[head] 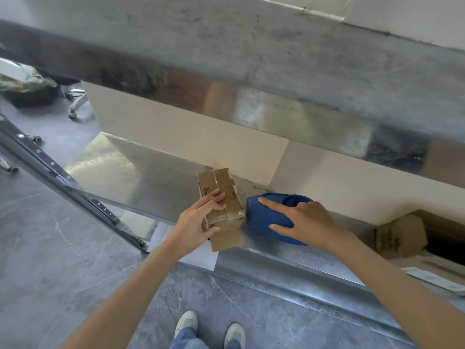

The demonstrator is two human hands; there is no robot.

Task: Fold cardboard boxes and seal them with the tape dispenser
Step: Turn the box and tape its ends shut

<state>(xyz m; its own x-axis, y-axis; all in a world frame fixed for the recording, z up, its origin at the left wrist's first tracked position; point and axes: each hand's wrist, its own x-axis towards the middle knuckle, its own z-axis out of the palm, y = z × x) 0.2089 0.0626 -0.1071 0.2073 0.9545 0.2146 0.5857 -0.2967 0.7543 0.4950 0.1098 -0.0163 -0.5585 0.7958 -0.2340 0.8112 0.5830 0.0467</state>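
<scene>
Holds cardboard box point(221, 195) on steel counter point(151, 177) in left grip point(193, 222), fingers curled over top; clasps blue tape dispenser point(261, 217) just beside it in right grip point(304, 222).

Small brown cardboard box point(224, 195) sits on shiny sheet-metal shelf point(141, 177). Top flaps closed; one flap hangs open at the near end. Left hand point(198, 222) grips box, fingers across top, thumb at near end. Right hand point(304, 222) holds blue plastic tape dispenser point(261, 217) just beside box, index finger stretched along it. Second brown cardboard box point(400, 235) lies far right.
</scene>
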